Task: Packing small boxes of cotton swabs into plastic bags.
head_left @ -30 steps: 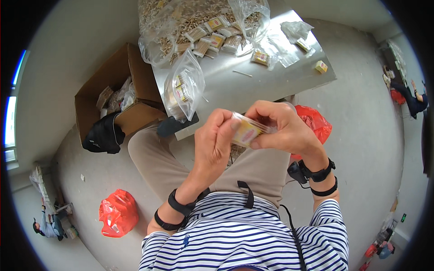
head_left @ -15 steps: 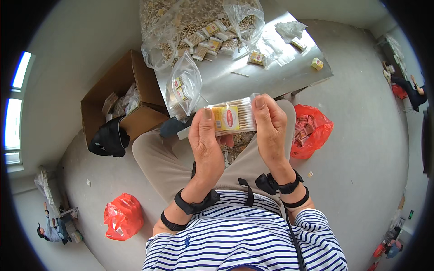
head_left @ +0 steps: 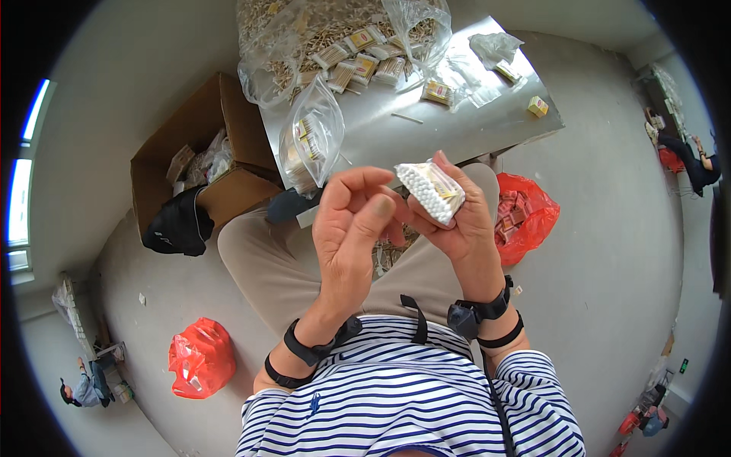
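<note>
The right hand (head_left: 457,217) holds a small clear packet of cotton swabs (head_left: 432,190) just above the lap, fingers wrapped under and behind it so the white tips face toward ten o'clock; the left hand (head_left: 350,228) sits just beside it at nine o'clock, fingers loosely curled and open, gripping nothing, its fingertips close to the packet's lower edge though I cannot tell if they touch. The packet looks very light and soft-walled: thin film over a bundle of stiff little sticks, so it should give under a squeeze and slide a bit in the fingers; I would judge the long sides the safest place to pinch, not the open swab end. Half a second ago both hands held the packet flat between them, label up; now it has turned end-on and rests in the right hand alone, the left having let go. Farther out, at twelve o'clock, the grey table (head_left: 457,129) carries a bag of packets (head_left: 312,141) hanging at its near edge, then a large clear sack (head_left: 335,30) of loose swabs and packets; a cardboard box (head_left: 221,145) stands at ten o'clock, a red bag (head_left: 525,213) at three.
</note>
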